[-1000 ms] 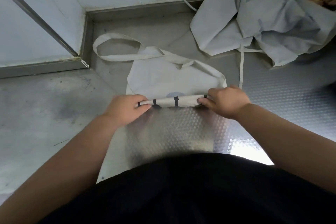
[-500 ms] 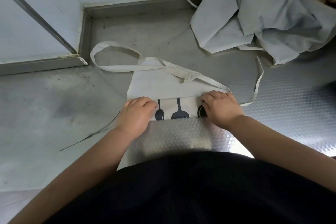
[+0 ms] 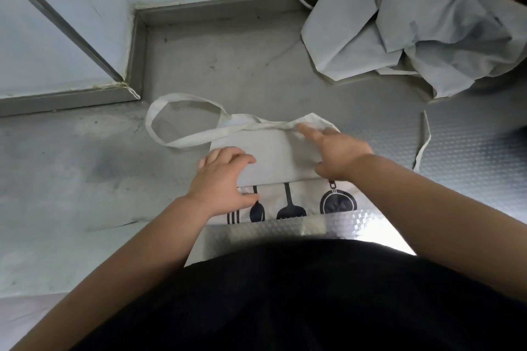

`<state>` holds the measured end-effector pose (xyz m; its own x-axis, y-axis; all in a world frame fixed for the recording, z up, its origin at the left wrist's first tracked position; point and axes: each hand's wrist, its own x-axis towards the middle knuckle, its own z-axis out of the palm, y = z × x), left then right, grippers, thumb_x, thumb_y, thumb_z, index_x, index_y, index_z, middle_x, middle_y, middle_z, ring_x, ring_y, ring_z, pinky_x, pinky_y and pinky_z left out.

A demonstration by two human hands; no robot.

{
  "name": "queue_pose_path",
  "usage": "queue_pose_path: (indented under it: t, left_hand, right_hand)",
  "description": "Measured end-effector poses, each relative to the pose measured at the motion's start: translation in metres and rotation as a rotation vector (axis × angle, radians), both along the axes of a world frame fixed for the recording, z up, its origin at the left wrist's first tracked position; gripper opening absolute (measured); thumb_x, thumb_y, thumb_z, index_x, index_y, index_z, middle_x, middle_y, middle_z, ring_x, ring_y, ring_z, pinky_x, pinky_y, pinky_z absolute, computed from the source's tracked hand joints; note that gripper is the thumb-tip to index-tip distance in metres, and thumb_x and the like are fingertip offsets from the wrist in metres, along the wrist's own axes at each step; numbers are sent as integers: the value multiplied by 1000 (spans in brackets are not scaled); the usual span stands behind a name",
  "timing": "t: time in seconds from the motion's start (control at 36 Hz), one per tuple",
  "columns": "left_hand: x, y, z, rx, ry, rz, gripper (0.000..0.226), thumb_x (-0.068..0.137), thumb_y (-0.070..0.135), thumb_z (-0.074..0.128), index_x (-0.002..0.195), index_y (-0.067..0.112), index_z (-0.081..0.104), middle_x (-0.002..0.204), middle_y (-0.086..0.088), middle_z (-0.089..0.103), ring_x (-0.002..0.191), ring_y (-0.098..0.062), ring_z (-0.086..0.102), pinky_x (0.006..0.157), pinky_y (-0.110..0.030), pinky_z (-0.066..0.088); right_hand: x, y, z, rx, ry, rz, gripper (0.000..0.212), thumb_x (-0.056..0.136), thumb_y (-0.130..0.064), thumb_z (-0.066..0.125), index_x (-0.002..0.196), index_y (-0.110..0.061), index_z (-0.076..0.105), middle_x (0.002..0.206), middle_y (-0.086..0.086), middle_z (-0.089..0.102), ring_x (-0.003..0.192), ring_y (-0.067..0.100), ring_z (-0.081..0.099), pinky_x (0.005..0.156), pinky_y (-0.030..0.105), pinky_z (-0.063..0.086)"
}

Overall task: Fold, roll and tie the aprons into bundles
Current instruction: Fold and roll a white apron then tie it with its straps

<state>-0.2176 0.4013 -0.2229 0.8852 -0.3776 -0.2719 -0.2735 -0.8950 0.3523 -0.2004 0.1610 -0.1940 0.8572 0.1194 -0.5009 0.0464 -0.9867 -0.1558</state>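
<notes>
On the embossed steel counter (image 3: 470, 151), close to the person, the apron (image 3: 273, 157) is laid folded, utensil print shown at its near edge; its left side is gripped between bent fingers and thumb of the left hand (image 3: 225, 179); its right side is pressed by the right hand (image 3: 339, 154), fingers straight and spread; farther back, a heap of grey aprons (image 3: 413, 31) is piled.

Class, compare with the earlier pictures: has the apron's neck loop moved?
Yes. The neck loop has slid away from the metal skirting, toward the camera.
</notes>
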Motion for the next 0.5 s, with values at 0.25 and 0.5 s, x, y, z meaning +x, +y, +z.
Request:
queue_pose_path:
  t: [0.25, 0.5]
  left_hand:
    - [28, 6, 0, -144, 70, 187, 61, 69, 63, 58, 118, 28, 61, 130, 9, 44, 125, -13, 36, 106, -28, 26]
    - [89, 19, -9, -139, 20, 404, 64, 84, 28, 62, 143, 20, 38, 146, -9, 31, 132, -30, 34, 110, -35, 30]
  right_hand:
    - [31, 3, 2, 121, -97, -339, 49, 91, -22, 50, 138, -12, 38, 148, 11, 21, 125, 35, 42, 99, 40, 39]
    - [65, 4, 1, 46, -36, -343, 58, 85, -37, 59, 136, -18, 39, 130, 9, 52, 122, 31, 45, 95, 35, 38]
